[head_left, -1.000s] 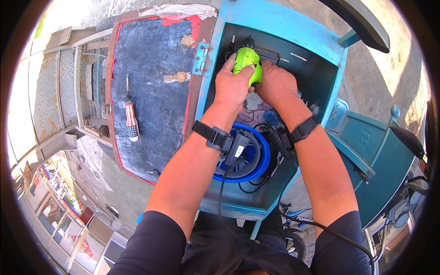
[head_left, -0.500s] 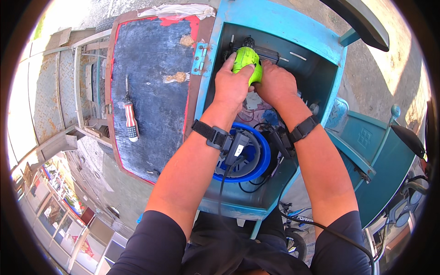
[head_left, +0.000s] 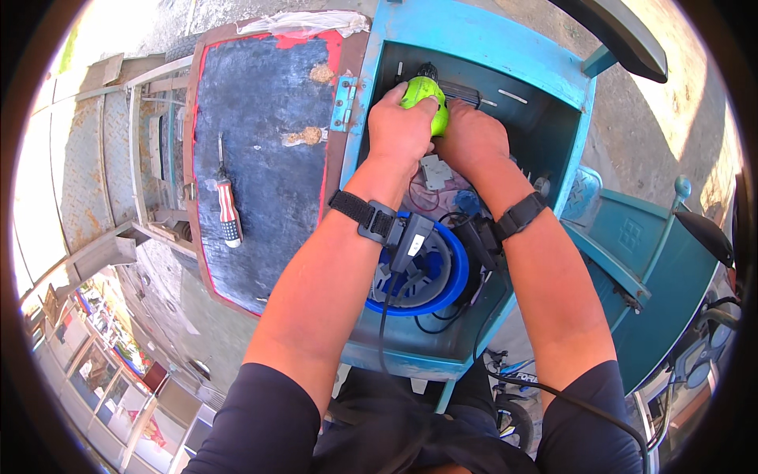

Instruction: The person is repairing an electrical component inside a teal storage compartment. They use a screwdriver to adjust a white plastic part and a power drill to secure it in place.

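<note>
Gripping left hand [head_left: 399, 130]: curled around the green drill [head_left: 422, 89].
Right hand [head_left: 475, 142]: against the drill's side; fingers hidden, so we can't make out its grip.
Drill's place: in the turquoise box [head_left: 482, 33], toward its far end.
White label [head_left: 418, 243]: on the black device [head_left: 412, 234] by the left wrist; we find it too small to read.
Bicycle [head_left: 524, 378]: lettered frame.
Screwdriver [head_left: 228, 212]: flag-patterned handle, on the dark panel [head_left: 260, 142].

Capital letters [head_left: 527, 378] stand on the blue frame [head_left: 508, 368] of the bicycle [head_left: 515, 423], near the lower edge; only a part of the word is clear. A white label [head_left: 417, 243] is on the small black box [head_left: 410, 240] by the left strap [head_left: 353, 208], but its marks are too small for reading. The teal panel [head_left: 606, 223] at right carries a raised square sign [head_left: 632, 232], which is not legible.
</note>
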Demonstrator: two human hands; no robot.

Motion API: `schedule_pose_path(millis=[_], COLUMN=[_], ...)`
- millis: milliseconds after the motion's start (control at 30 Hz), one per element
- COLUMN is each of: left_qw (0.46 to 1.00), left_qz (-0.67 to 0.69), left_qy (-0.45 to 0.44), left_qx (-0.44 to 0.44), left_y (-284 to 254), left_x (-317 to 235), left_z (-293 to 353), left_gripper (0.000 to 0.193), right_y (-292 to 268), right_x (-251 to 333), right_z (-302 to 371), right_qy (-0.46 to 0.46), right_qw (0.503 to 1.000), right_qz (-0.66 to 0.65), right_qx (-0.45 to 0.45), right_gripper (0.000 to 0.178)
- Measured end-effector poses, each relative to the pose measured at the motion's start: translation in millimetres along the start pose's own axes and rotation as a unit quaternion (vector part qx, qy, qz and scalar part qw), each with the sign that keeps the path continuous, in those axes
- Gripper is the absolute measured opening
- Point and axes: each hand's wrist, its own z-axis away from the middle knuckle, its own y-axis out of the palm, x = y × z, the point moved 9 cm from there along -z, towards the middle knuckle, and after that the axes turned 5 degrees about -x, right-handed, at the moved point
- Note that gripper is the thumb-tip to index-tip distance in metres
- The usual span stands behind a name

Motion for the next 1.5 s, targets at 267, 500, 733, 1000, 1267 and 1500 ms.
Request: schedule_pose_path(millis=[267, 500, 733, 1000, 1267, 1500], left_qw=[1.000, 1.000, 1.000, 1.000, 1.000, 1.000], left_qz=[-0.001, -0.014, -0.011, -0.019, -0.018, -0.008], left_qy=[-0.001, -0.001, 0.000, 0.007, 0.006, 0.005], left_qx=[-0.007, -0.015, -0.013, -0.015, -0.016, -0.009], left_y=[0.6, -0.3, 0.7, 1.2, 2.2, 2.9], left_x=[3.3, -0.8, 2.4, 3.1, 2.0, 4.7], left_z=[-3.6, -0.7, -2.4, -2.6, -1.9, -5.0], left_gripper=[0.059, 0.058, 0.062, 0.065, 0.064, 0.063], right_y=[1.0, 2.0, 2.2, -0.2, -1.1, 0.5], right_x=[-0.7, -1.0, -0.9, -1.2, -1.3, -1.8], right_z=[0.0, -1.2, -0.5, 0.9, 0.8, -0.1], right_qy=[0.003, -0.004, -0.007, -0.013, -0.014, -0.015], right_qw=[1.000, 1.000, 1.000, 1.000, 1.000, 1.000], right_qz=[-0.006, -0.008, 0.001, -0.001, 0.001, -0.002], right_qx=[0.003, -0.007, -0.005, -0.008, -0.010, -0.014], right_gripper=[0.051, 0.050, 0.050, 0.051, 0.050, 0.049])
